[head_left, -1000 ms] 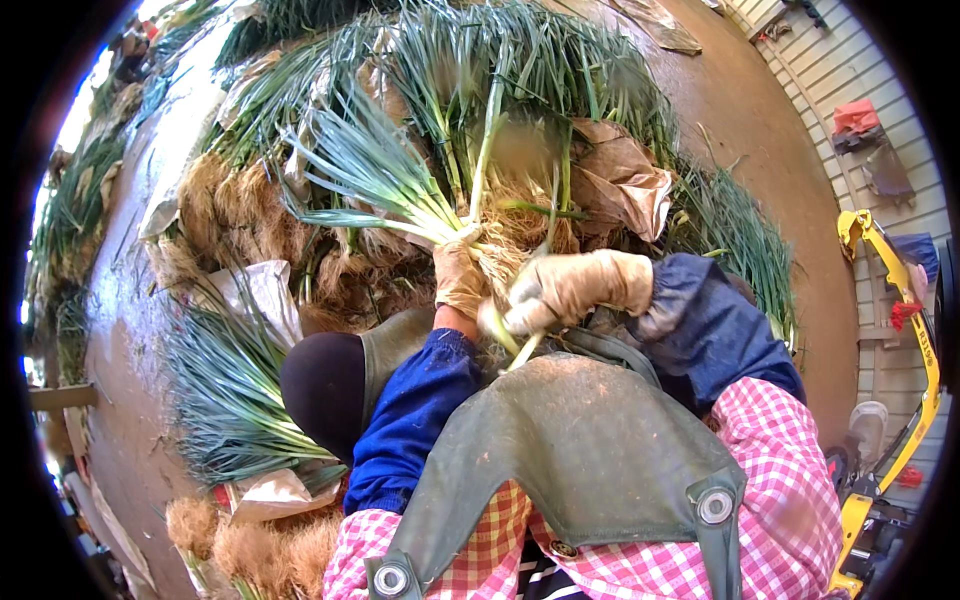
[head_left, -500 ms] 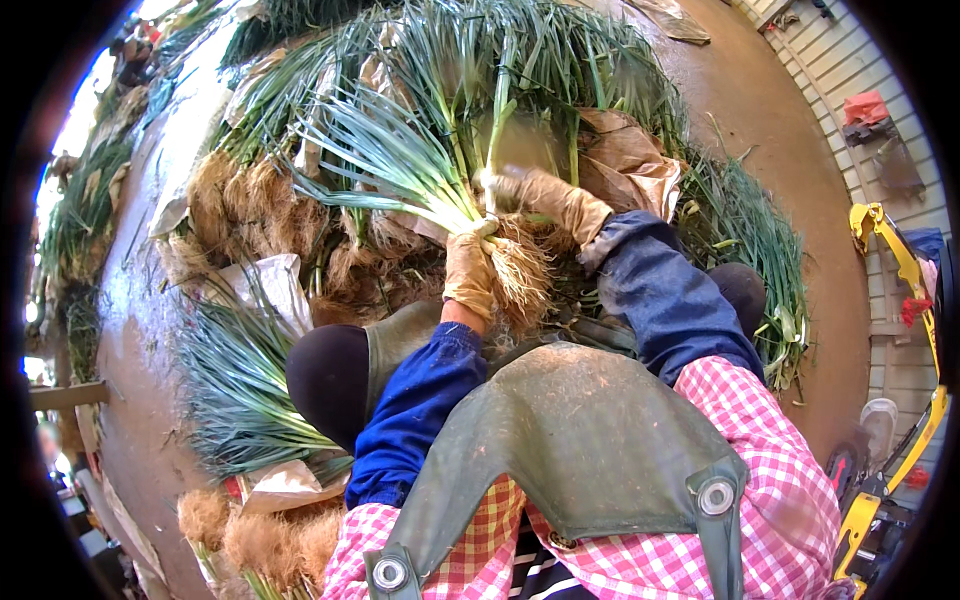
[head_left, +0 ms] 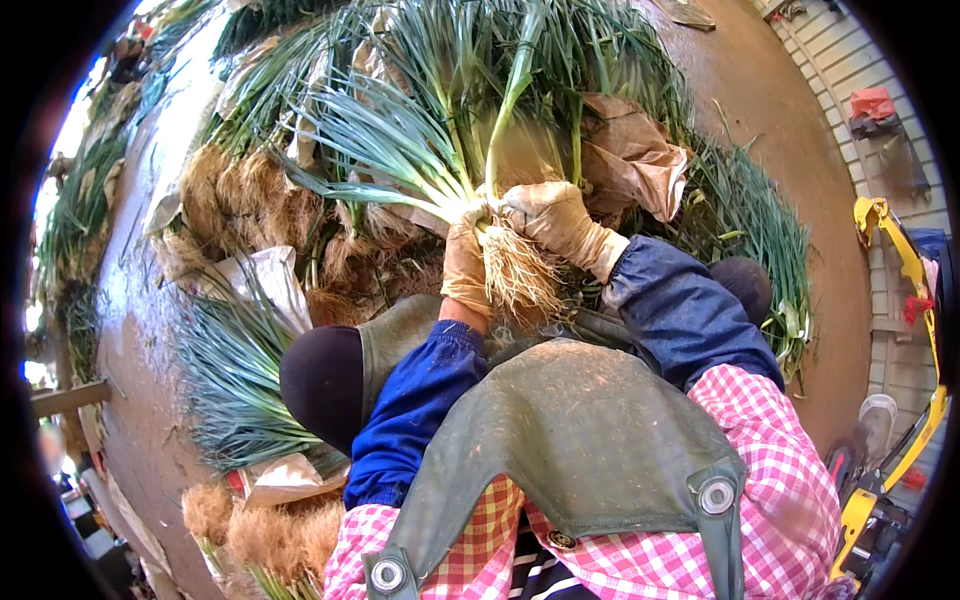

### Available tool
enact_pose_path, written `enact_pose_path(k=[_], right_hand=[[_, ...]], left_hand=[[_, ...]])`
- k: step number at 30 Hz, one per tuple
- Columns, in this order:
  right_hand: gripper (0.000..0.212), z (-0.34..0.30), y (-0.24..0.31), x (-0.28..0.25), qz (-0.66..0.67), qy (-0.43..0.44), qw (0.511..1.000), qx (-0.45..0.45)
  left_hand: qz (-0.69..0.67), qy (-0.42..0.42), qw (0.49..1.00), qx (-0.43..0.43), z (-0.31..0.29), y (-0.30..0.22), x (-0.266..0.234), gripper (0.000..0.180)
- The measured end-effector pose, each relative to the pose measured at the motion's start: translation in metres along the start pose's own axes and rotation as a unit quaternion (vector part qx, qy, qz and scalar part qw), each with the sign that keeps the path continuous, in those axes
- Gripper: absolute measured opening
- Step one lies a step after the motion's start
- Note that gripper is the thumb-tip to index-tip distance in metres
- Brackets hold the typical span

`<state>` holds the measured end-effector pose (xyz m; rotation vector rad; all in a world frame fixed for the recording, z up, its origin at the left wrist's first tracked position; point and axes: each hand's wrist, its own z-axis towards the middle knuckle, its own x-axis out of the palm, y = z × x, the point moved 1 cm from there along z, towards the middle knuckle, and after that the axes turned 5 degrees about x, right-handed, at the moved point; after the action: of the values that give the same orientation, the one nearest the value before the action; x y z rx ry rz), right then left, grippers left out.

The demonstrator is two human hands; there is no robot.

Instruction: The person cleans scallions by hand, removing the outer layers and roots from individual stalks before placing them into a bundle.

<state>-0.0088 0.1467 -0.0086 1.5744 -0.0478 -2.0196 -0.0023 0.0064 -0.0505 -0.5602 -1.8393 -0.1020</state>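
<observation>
A bunch of green onions (head_left: 440, 185) stands in front of my lap, leaves fanned up and to the left, pale roots (head_left: 522, 270) hanging below my hands. My left hand (head_left: 466, 262), in a tan glove, is wrapped around the white stems just above the roots. Also gloved, my right hand (head_left: 556, 218) is closed against the same stems from the right, its fingertips meeting the left hand's. One taller stalk (head_left: 503, 120) rises straight up between the hands. Its lower end is partly covered by my fingers.
A large heap of green onions (head_left: 600, 50) lies ahead, with brown roots (head_left: 255, 200) at its left. Another bundle (head_left: 240, 370) rests by my left knee, and more onions (head_left: 760, 240) lie right. Brown paper (head_left: 635, 160) sits beyond my right hand. A yellow metal frame (head_left: 915, 270) stands far right.
My right hand has moved down and inward onto the stems beside my left hand. The bunch's roots now hang straighter, and the tall stalk leans slightly to the right.
</observation>
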Motion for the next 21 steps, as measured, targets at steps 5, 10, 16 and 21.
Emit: enact_pose_path(k=[5,10,16,21], right_hand=[[0.010,0.013,-0.009,0.004,-0.110,0.084,0.986,-0.090],[0.010,0.005,-0.001,0.007,-0.115,0.131,0.974,-0.143],[0.007,-0.019,0.037,-0.032,0.028,0.044,0.980,-0.190],[0.016,-0.075,0.011,-0.040,0.030,0.399,0.904,-0.147]], left_hand=[[0.104,-0.046,0.993,-0.025,0.008,0.002,-0.009,0.016],[0.103,-0.061,0.993,-0.019,-0.003,0.006,-0.012,0.022],[0.110,-0.092,0.988,-0.050,0.003,-0.005,-0.002,0.013],[0.122,-0.068,0.989,-0.044,-0.004,0.002,0.014,0.019]])
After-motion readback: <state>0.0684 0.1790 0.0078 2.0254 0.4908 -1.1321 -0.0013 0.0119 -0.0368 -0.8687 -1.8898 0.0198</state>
